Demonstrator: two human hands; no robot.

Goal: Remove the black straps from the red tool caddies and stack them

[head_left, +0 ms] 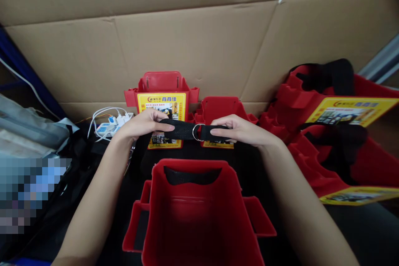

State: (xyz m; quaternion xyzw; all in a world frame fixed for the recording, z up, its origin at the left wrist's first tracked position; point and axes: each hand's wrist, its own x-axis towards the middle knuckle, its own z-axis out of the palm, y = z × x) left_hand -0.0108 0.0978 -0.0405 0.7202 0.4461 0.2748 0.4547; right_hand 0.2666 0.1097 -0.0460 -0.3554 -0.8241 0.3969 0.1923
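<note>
Black strap [182, 129] with a metal ring [197, 132] is pinched by left hand [141, 124] and right hand [240, 129], each grip closed on it, above a red plastic seat [199, 216].

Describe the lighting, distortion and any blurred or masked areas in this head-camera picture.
Head view: dim, soft light, no hard shadows; the red plastic seat glows saturated. Wide-angle bending curves the cardboard wall. A pixelated patch masks the lower left. The hands, left hand and right hand, and the black strap are sharp.
</note>
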